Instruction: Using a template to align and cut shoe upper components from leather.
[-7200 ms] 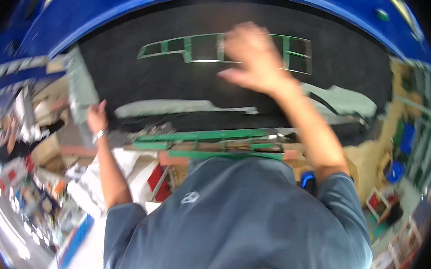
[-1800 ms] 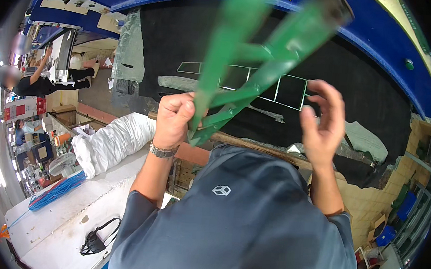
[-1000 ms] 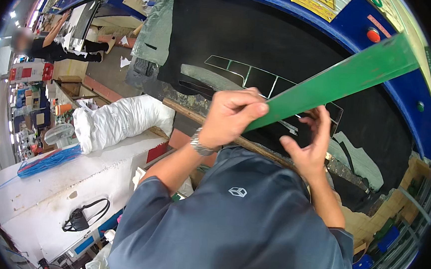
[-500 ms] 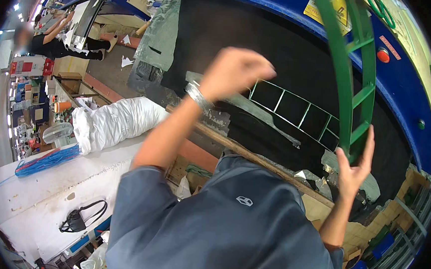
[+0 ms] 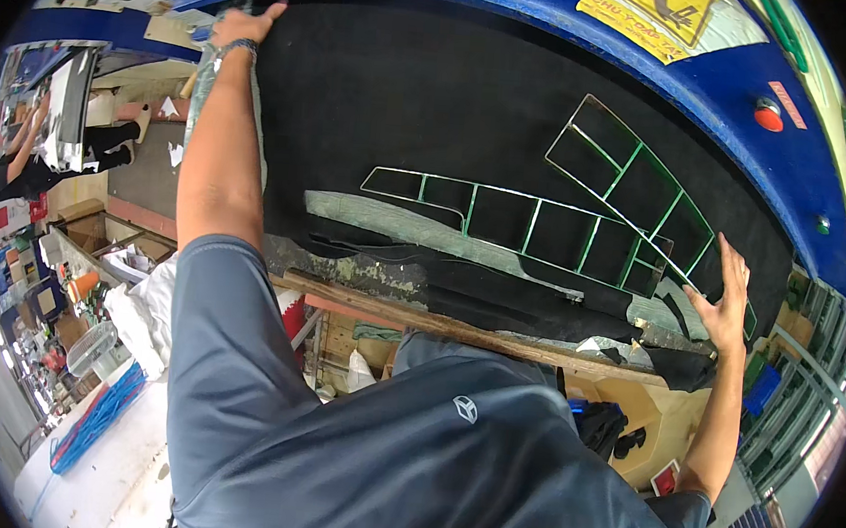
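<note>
A green metal cutting die (image 5: pixel 634 161), ladder-like with open cells, is over the black sheet (image 5: pixel 406 86). My right hand (image 5: pixel 727 303) has its near end between thumb and fingers. That end overlaps a second green cutting die (image 5: pixel 532 225) in view; whether they touch I cannot tell. The second die, long and narrow with several cells, lies flat on the sheet. My left hand (image 5: pixel 243 28) is stretched to the sheet's far left corner, thumb extended, no die in it. Its other fingertips are partly hidden.
A blue machine beam (image 5: pixel 518 25) with a red button (image 5: pixel 769 115) runs along the far side. A wooden strip (image 5: pixel 458 330) edges the bed near me. Blue cords (image 5: pixel 103 418) lie on a white table at left. Another person (image 5: pixel 33 153) works farther left.
My right hand has brought the raised cutting die down over the black sheet, beside the other die. My left hand has reached away to the far left corner.
</note>
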The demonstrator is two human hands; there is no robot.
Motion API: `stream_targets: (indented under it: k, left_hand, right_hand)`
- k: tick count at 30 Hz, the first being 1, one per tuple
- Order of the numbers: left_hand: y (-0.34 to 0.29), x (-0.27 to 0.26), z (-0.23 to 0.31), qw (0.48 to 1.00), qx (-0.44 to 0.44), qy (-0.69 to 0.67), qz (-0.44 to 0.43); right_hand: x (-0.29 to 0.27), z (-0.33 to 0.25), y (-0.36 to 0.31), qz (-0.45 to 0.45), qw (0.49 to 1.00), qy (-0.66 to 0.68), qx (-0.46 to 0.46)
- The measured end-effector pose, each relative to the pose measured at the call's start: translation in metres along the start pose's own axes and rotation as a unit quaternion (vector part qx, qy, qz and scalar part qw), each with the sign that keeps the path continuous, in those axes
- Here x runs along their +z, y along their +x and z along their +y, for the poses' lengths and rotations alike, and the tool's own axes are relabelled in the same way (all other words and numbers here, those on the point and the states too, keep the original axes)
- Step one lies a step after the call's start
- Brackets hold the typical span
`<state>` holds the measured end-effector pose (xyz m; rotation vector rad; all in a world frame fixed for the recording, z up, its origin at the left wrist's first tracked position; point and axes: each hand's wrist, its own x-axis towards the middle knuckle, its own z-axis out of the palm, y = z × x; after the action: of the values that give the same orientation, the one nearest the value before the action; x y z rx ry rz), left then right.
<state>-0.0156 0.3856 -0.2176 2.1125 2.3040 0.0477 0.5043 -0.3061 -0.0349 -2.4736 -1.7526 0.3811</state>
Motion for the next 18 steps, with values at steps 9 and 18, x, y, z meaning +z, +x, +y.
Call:
stream_targets:
  k: [9, 18]
  left_hand:
    - [0.126, 0.054, -0.057, 0.987, 0.140, -0.070, 0.046]
    - [0.086, 0.044, -0.043, 0.996, 0.031, -0.013, 0.083]
  right_hand:
    - [0.032, 0.012, 0.074, -0.064, 0.996, 0.026, -0.051]
    - [0.060, -0.042, 0.149, -0.070, 0.987, 0.065, -0.126]
